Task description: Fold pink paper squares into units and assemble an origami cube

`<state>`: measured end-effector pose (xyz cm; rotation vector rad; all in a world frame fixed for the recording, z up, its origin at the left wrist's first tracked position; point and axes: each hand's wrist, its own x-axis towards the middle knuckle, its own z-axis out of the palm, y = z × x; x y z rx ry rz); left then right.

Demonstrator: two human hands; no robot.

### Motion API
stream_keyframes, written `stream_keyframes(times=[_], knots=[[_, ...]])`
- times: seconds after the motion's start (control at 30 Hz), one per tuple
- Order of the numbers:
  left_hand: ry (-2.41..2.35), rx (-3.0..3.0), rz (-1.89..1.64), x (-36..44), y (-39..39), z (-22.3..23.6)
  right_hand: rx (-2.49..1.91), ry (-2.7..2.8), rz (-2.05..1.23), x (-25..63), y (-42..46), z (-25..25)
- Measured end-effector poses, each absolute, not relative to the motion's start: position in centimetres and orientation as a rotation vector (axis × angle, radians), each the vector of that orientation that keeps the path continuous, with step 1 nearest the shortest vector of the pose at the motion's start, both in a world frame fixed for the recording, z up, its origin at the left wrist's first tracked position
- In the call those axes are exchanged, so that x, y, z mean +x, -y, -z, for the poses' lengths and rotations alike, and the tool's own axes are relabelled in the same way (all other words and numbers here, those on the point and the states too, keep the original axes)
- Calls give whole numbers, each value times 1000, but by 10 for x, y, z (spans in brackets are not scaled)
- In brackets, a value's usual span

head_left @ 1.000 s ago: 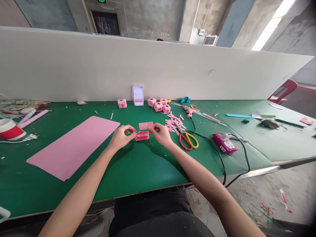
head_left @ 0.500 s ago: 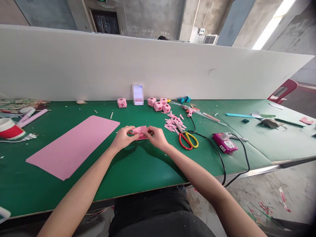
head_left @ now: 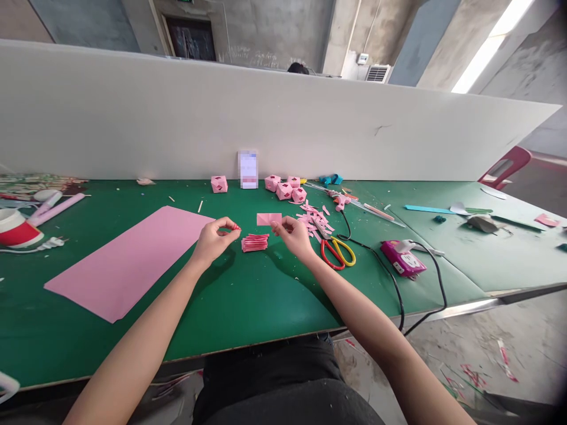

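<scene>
One likely flimsy pink paper rectangle (head_left: 266,219) is corner-pinched by the right hand (head_left: 296,237), the left hand (head_left: 210,242) pinched shut, contents unclear.

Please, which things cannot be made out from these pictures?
All in the head view:
Upright screen: content blurred into blocks.
Red spots at fingertips of the left hand: too small to identify.
Stacked pink pieces: too tightly packed to count.
Red-and-white cup: cut off by left edge.
Person: all but dark hair hidden by white partition.
Wall writing: too small and faint to read.
</scene>
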<state>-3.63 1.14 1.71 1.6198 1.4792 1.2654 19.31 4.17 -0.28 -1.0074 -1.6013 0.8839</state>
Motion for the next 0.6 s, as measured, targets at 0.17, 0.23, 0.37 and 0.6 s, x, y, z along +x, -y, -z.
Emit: stream_keyframes(times=[0.17, 0.23, 0.37, 0.6], knots=[[-1287, 1483, -1321, -27, -8, -18, -1013, 1634, -823, 191, -41, 2], [-1216, 1435, -1265, -21, -6, -18, -1007, 1683, -793, 186, -38, 2], [-1183, 1374, -1183, -15, -3, -18, -981, 1765, -780, 175, -31, 4], [-1174, 1387, -1150, -16, -3, -16, -1005, 1799, -801, 172, -27, 5]])
